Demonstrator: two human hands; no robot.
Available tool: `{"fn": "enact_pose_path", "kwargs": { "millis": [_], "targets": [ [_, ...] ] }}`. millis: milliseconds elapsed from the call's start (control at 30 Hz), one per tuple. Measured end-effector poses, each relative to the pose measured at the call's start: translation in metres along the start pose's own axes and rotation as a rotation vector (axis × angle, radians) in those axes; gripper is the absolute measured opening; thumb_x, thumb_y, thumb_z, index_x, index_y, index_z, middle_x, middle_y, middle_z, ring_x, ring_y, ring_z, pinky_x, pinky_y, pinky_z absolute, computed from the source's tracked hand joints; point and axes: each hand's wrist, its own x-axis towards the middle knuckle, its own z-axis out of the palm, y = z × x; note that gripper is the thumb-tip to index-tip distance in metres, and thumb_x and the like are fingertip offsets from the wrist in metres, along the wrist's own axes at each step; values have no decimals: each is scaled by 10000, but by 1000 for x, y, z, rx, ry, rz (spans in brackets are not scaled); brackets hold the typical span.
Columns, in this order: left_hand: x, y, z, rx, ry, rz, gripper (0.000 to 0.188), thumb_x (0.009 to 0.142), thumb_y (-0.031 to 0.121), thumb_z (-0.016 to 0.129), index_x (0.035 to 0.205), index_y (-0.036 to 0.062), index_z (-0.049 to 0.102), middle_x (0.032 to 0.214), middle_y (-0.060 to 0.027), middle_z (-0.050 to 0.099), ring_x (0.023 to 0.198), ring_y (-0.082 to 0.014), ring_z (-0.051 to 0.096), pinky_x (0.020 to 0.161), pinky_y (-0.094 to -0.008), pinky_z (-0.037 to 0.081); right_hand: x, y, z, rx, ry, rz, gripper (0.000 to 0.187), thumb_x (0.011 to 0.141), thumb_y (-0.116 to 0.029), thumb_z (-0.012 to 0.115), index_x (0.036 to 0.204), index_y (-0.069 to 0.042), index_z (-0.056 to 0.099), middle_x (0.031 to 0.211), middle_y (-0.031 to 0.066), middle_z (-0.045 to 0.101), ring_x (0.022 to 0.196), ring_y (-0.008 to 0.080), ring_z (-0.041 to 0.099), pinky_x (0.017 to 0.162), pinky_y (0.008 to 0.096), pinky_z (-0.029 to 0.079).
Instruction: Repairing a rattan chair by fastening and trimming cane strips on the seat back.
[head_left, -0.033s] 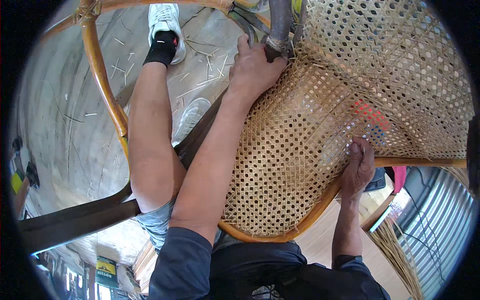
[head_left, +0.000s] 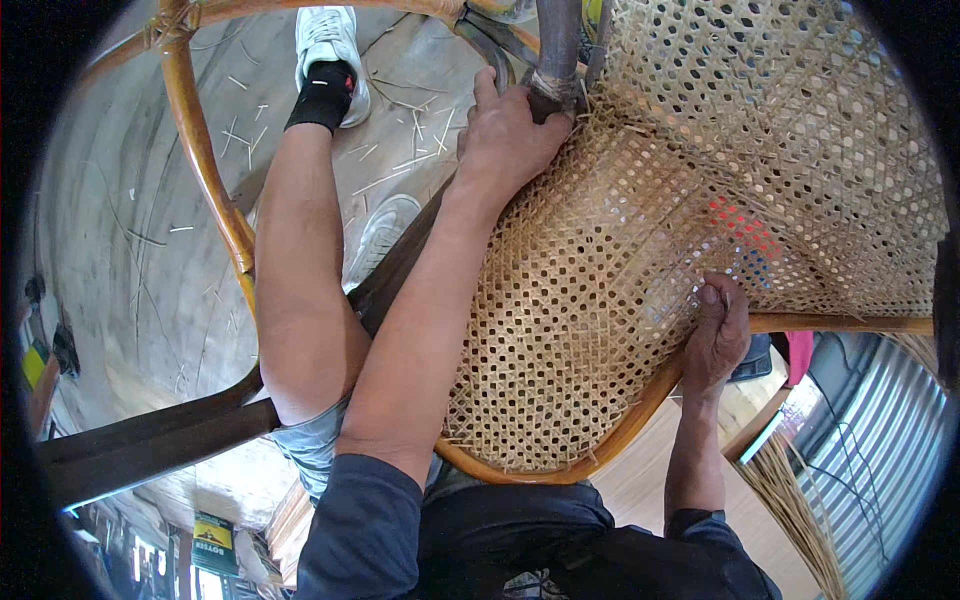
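Observation:
A woven cane panel (head_left: 560, 330) with small open holes fills the middle and right, its lower edge bordered by a curved, varnished rattan rim (head_left: 525, 476). My left hand (head_left: 512, 140) wraps round the dark frame joint beside the panel's upper left edge, at the foot of a grey-brown pole (head_left: 559, 45). Some of its fingertips are hidden behind the frame. On the right, my right hand (head_left: 718, 335) is at the panel's lower edge by the rim, thumb and fingers pinched together. Whatever lies between those fingertips is too small to tell.
Varnished rattan framing (head_left: 195, 130) curves along the upper left, and a dark rail (head_left: 150, 450) crosses the lower left. Cane scraps (head_left: 420, 150) litter the floor by my shoes (head_left: 328, 40). A bundle of cane strips (head_left: 795, 500) lies lower right, beside corrugated metal sheet (head_left: 880, 430).

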Motion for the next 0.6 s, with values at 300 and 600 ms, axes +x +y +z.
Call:
{"fn": "enact_pose_path", "kwargs": {
  "millis": [300, 600],
  "targets": [
    [-24, 13, 11, 108, 391, 212, 476, 702, 297, 715, 1059, 23, 561, 1341, -238, 308, 1200, -420, 368, 961, -482, 338, -1, 8, 0, -9, 3, -40, 120, 890, -59, 513, 983, -32, 585, 917, 86, 602, 848, 184, 562, 770, 280, 442],
    [-26, 12, 16, 400, 481, 492, 261, 700, 131, 690, 954, 161, 637, 1338, -172, 360, 1250, -406, 303, 986, -498, 310, 0, -1, 0, 51, -6, -16, 180, 824, 32, 503, 967, -37, 588, 947, 118, 609, 908, 250, 592, 823, 320, 449]
  ]
}}
